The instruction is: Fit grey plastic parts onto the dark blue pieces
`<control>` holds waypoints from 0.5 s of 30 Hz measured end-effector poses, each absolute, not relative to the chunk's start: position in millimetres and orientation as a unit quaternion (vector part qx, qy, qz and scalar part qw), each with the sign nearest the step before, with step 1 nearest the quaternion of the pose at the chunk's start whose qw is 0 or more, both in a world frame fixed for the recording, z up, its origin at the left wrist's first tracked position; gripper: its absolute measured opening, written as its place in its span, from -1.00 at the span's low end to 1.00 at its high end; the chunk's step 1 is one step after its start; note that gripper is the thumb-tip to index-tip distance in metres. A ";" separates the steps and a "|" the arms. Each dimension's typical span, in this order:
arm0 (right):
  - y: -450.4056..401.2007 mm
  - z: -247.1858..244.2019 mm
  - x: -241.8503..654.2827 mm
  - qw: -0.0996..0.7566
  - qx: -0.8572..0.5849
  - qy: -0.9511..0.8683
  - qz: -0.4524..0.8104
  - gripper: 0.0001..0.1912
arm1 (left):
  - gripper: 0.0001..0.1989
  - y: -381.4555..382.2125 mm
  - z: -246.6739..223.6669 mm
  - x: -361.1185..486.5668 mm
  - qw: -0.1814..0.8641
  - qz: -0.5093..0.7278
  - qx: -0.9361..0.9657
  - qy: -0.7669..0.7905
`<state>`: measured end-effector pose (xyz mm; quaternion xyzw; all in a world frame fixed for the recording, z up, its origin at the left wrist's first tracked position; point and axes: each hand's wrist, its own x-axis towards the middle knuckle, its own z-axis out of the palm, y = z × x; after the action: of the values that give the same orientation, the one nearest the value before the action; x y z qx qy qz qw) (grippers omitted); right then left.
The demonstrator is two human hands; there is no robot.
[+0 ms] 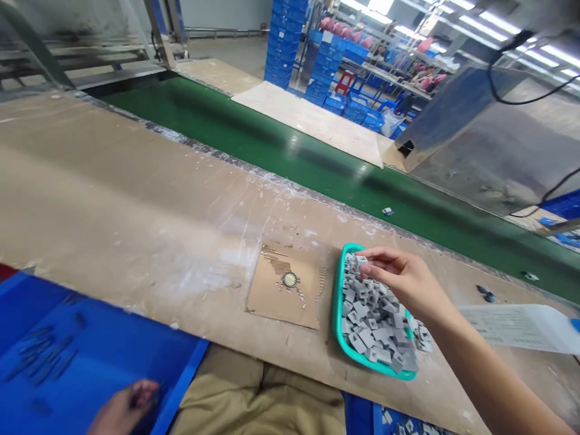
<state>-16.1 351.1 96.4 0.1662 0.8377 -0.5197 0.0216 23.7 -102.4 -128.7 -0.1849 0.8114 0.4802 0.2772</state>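
At lower left, the left hand (pixel 124 411) lies blurred over a blue bin (pixel 81 350), fingers unreadable. Cardboard (pixel 283 287) holds a round disc (pixel 289 279). Right hand (pixel 403 275) pinches one grey block (pixel 361 261) above the teal basket (pixel 336 308), whose long axis runs toward the green belt (pixel 272 145).

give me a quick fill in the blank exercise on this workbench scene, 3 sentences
1. The right hand reaches into a basket whose colour is ____.
2. The basket is heaped with small ____ blocks.
3. Beyond the workbench runs a conveyor belt coloured ____.

Missing words: teal; grey; green
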 end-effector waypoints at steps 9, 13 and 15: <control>284.8 61.9 -42.5 0.037 -0.092 0.962 -0.253 -0.83 | -0.28 -85.4 -59.0 21.6 0.285 0.693 -0.349 0.563; 278.9 50.9 -47.5 0.034 -0.147 0.968 -0.202 -0.81 | -0.54 -68.2 -45.0 25.9 0.315 0.731 -0.313 0.518; 278.0 45.4 -47.6 0.031 -0.170 0.968 -0.181 -0.80 | -0.70 -60.8 -39.8 26.9 0.329 0.757 -0.276 0.492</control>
<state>-47.6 278.0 45.4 -0.1698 0.9682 -0.1812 0.0314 26.9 -60.8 -39.8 -0.2758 0.4923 0.7573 0.3287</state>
